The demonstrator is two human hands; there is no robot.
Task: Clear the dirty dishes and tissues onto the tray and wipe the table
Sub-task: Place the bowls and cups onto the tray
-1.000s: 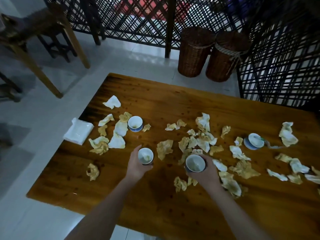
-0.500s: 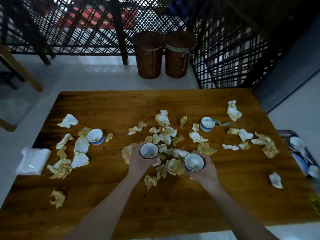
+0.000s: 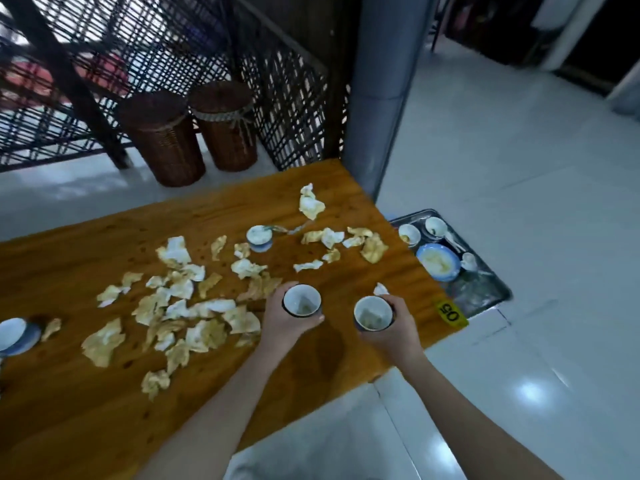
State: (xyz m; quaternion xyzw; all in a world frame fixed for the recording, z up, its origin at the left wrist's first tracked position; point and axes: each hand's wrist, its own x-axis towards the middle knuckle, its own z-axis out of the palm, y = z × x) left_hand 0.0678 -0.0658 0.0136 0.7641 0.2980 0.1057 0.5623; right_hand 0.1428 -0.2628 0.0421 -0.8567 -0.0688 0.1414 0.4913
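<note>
Plainly light but stiff, glazed and breakable, each small cup wants a grip round its wall. The left hand (image 3: 284, 323) curls round one cup (image 3: 302, 301) and the right hand (image 3: 394, 332) round another cup (image 3: 373, 312). Both are over the counter (image 3: 86, 427) end nearest the tray (image 3: 485, 292), while the soft tissues (image 3: 207, 327) lie farther from the tray.

Bare left forearm (image 3: 221, 403), bare right forearm (image 3: 460, 407).

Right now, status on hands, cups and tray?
Left hand grips left cup, right hand grips right cup, both over the table. Tray off the table's right end, holding dishes. Tissues and two more cups lie on the table.
</note>
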